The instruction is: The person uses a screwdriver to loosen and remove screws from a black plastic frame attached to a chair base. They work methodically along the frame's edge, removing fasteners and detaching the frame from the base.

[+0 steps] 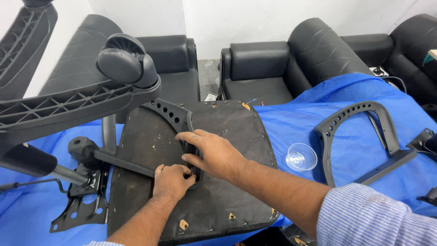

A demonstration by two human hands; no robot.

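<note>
The right hand [211,152] is lying spread, fingers loosely extended, over the black armrest [180,119] that is sitting on the upturned chair seat [227,200], while the left hand [172,181] is curling closed against the armrest's lower end — whether it is pinching anything small, I cannot tell. The seat is resting on a blue sheet [291,127], with a clear plastic cup [301,157] and a second armrest [359,132] lying to the right — the wheeled chair base [82,98] is looming at left.

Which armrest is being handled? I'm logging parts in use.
The armrest on the seat base, under both hands; the other armrest lies untouched on the blue cloth.
</note>
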